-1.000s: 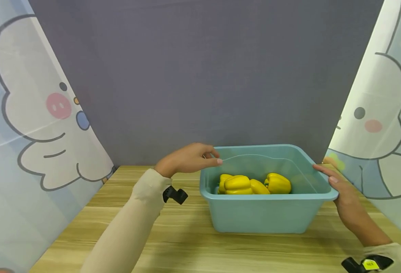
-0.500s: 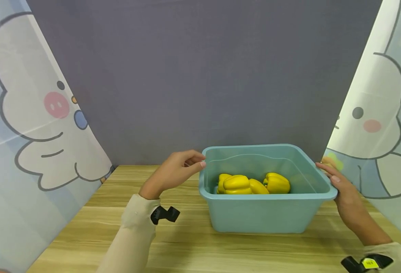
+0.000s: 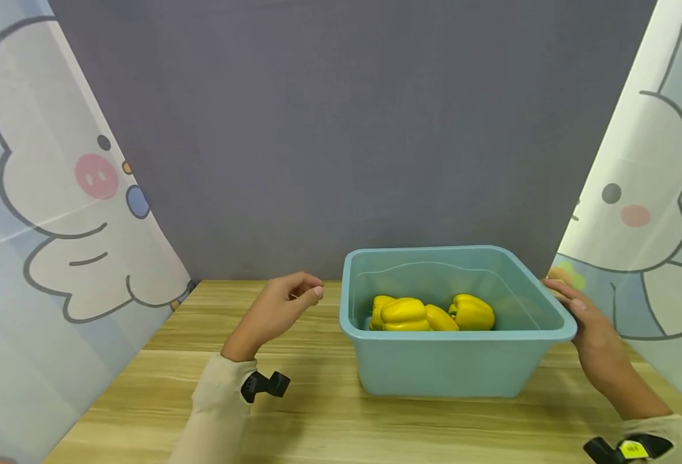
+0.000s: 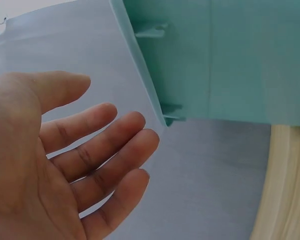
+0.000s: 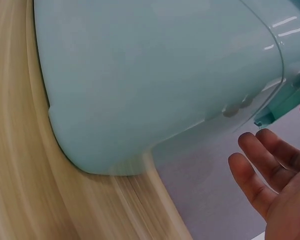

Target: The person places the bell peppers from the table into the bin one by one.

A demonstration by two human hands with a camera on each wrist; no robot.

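A light blue-green plastic bin (image 3: 439, 364) stands upright on the wooden table. Several yellow bell peppers (image 3: 405, 312) lie inside, one bell pepper (image 3: 473, 312) a little apart on the right. To the left of the bin, my left hand (image 3: 271, 312) hovers over the table, fingers loosely bent. In the left wrist view that hand (image 4: 85, 155) holds nothing, its fingertips apart from the bin's rim. My right hand (image 3: 596, 338) is at the bin's right side, fingers along the rim. The right wrist view shows its relaxed fingers (image 5: 262, 175) just outside the bin.
The wooden table (image 3: 318, 425) extends to the left and front of the bin. A grey cloth panel (image 3: 341, 129) rises behind the table, and printed cartoon curtains (image 3: 57, 193) hang at both sides. Each wrist carries a small black camera (image 3: 265, 385).
My left hand has left the bin's left rim and moved left and down toward me. The right hand has shifted slightly outward at the right rim. Bin and peppers stay in place.
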